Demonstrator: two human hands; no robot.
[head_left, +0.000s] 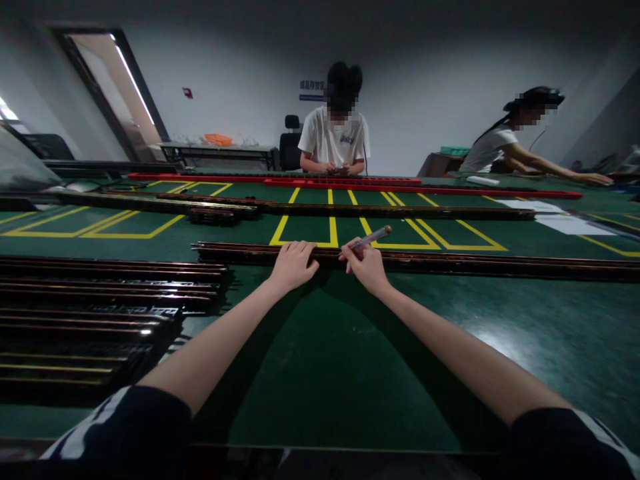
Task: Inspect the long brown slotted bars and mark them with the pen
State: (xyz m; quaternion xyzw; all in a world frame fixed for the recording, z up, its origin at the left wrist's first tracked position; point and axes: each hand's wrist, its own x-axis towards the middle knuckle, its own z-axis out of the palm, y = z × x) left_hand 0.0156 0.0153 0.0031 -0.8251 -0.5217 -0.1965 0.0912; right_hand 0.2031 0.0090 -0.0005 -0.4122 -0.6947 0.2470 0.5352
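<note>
I have the right hand [365, 268] pinching a pen [373, 237], light and stiff, at the long dark bar [475, 265] on the green table [310, 380]. Left hand [294, 265] lies over bar; squeeze, can't tell. Bar looks rigid, slick: grip long edges.

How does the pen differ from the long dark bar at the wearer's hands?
The pen is short; the bar runs off the picture's right edge. The pen is pale with a brownish end; the bar is mostly dark. The pen slants up in the right hand; the bar lies along the table. Both are narrow.
</note>
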